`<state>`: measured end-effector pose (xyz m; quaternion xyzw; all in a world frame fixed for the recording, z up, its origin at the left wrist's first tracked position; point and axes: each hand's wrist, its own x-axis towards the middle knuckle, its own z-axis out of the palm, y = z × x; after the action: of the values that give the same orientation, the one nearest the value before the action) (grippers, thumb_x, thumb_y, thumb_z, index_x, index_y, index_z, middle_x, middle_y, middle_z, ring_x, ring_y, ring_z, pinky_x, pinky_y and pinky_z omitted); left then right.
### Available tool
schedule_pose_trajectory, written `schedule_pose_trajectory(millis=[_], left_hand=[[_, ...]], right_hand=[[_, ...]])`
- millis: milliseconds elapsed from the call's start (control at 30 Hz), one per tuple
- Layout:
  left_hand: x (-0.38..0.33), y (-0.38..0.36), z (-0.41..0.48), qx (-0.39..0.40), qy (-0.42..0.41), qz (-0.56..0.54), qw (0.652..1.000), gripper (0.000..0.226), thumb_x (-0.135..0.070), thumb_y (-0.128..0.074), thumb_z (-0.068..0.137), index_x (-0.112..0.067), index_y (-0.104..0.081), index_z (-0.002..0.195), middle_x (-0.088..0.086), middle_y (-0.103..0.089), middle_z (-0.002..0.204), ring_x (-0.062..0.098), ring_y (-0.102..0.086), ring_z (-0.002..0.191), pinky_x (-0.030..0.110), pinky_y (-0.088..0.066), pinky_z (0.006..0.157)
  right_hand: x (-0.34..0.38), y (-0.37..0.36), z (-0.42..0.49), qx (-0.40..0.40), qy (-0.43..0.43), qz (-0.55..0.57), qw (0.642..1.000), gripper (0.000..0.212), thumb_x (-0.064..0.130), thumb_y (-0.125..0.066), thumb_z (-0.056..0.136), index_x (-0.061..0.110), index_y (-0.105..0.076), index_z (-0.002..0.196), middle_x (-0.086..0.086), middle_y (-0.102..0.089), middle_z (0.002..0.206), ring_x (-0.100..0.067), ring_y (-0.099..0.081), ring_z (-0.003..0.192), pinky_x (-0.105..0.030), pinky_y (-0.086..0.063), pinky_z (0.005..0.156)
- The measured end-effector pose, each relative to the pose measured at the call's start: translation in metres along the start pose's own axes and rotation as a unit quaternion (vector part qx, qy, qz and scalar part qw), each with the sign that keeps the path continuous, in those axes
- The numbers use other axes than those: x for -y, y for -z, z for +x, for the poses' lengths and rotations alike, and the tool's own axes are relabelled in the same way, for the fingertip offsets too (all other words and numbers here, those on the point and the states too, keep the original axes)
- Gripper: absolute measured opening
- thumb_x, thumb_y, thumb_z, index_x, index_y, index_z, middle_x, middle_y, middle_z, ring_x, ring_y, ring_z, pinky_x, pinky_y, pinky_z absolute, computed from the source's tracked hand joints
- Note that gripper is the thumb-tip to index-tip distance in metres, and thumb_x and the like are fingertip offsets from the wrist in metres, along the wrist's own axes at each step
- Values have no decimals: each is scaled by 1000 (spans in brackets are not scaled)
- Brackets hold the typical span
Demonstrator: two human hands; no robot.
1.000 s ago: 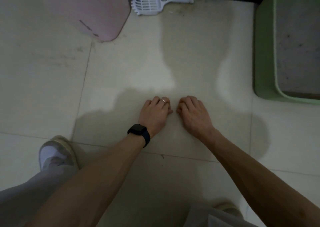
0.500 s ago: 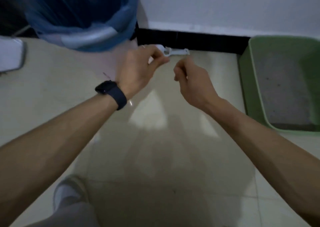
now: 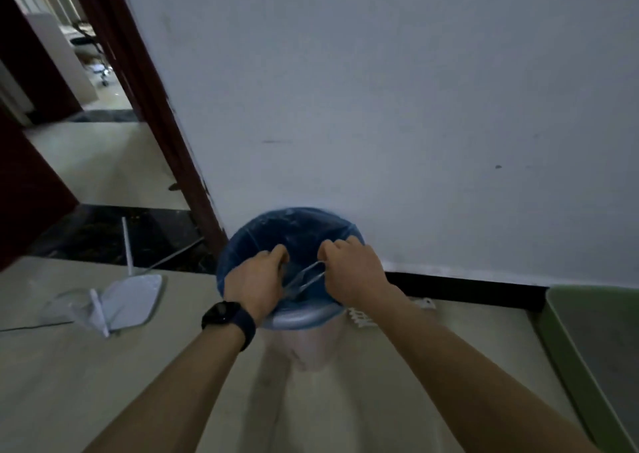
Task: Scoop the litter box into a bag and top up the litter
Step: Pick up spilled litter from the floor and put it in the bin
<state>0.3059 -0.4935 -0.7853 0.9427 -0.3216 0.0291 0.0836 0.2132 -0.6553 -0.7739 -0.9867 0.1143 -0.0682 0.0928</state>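
Note:
A blue plastic bag [image 3: 294,231] lines a pale pink bin [image 3: 311,345] standing against the white wall. My left hand [image 3: 256,279], with a black watch on the wrist, pinches the bag's plastic on the left side of the opening. My right hand [image 3: 354,273] pinches it on the right, and a thin strip of plastic is stretched between the two hands. The white litter scoop [image 3: 361,318] lies on the floor behind the bin, mostly hidden by my right forearm. The green litter box [image 3: 560,335], with grey litter inside, sits at the far right edge.
A white router [image 3: 129,297] with upright antennas and a cable lies on the floor to the left. A dark red door frame [image 3: 166,134] opens onto another room at the upper left. A black skirting board [image 3: 466,288] runs along the wall.
My hands have risen from the floor tiles to the bin and closed on the bag's plastic. The view has swung up from the floor to the wall and doorway.

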Motion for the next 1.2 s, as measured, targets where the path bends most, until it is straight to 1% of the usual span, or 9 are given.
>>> schedule_pose_trajectory(millis=[100, 167, 233, 300, 367, 533, 733, 933, 1200], left_hand=[[1, -3, 0, 49, 11, -61, 997, 50, -36, -57, 93, -42, -42, 140, -2, -50, 138, 25, -54, 116, 44, -51, 90], [-12, -1, -6, 3, 0, -42, 999, 32, -42, -54, 95, -36, -60, 126, -4, -50, 140, 23, -51, 118, 42, -48, 91], [-31, -2, -16, -68, -31, -29, 997, 32, -48, -49, 97, -28, -73, 92, -6, -56, 130, 21, -52, 110, 38, -45, 86], [-56, -8, -30, -123, -82, -38, 988, 38, -47, -49, 98, -23, -68, 76, -3, -59, 118, 22, -53, 100, 35, -40, 79], [-84, -22, -46, -144, -150, -49, 977, 26, -39, -54, 96, -19, -62, 82, -1, -59, 113, 23, -54, 94, 34, -37, 76], [-143, -107, -109, -65, -260, -60, 962, 24, -26, -60, 86, -24, -64, 109, -2, -61, 118, 22, -56, 109, 38, -30, 101], [-173, -233, -216, 208, -136, -82, 965, 48, -33, -49, 95, -33, -46, 143, 0, -41, 152, 19, -34, 140, 35, -24, 114], [-181, -262, -284, 232, -113, -83, 962, 52, -34, -44, 99, -37, -36, 151, 3, -19, 163, 22, -16, 149, 44, -19, 120], [-186, -271, -320, 193, -114, -85, 971, 48, -43, -40, 99, -39, -43, 146, 6, -27, 160, 27, -23, 147, 48, -21, 119]], right_hand=[[-7, 1, 0, 23, -21, 58, 998, 67, 32, -54, 87, 27, -29, 149, -6, -55, 134, -32, -49, 121, -45, -43, 95], [-18, 0, -8, 0, -33, 101, 994, 61, 43, -54, 90, 27, -36, 147, -4, -60, 130, -29, -54, 118, -45, -48, 95], [-33, 0, -24, -34, -34, 147, 988, 46, 49, -52, 93, 24, -55, 131, -1, -68, 117, -24, -61, 105, -40, -52, 89], [-53, -2, -53, -68, -39, 188, 979, 30, 42, -52, 97, 19, -68, 107, 0, -72, 99, -19, -65, 90, -32, -51, 79], [-77, -11, -92, -76, -72, 208, 973, 21, 31, -54, 98, 18, -70, 98, 3, -72, 94, -15, -64, 86, -31, -49, 75], [-138, -81, -235, 10, -181, 245, 952, 23, 19, -63, 91, 22, -63, 113, 10, -65, 104, -8, -59, 95, -26, -48, 86], [-168, -170, -384, 138, -225, 173, 949, 39, 24, -61, 92, 23, -59, 131, -4, -58, 123, -26, -53, 115, -34, -43, 101], [-160, -200, -413, 133, -119, 82, 981, 50, 43, -55, 91, 30, -51, 140, -10, -47, 140, -32, -43, 125, -43, -45, 95], [-163, -219, -407, 72, -28, 48, 996, 44, 49, -48, 96, 33, -57, 137, -6, -48, 146, -34, -44, 125, -44, -39, 96]])
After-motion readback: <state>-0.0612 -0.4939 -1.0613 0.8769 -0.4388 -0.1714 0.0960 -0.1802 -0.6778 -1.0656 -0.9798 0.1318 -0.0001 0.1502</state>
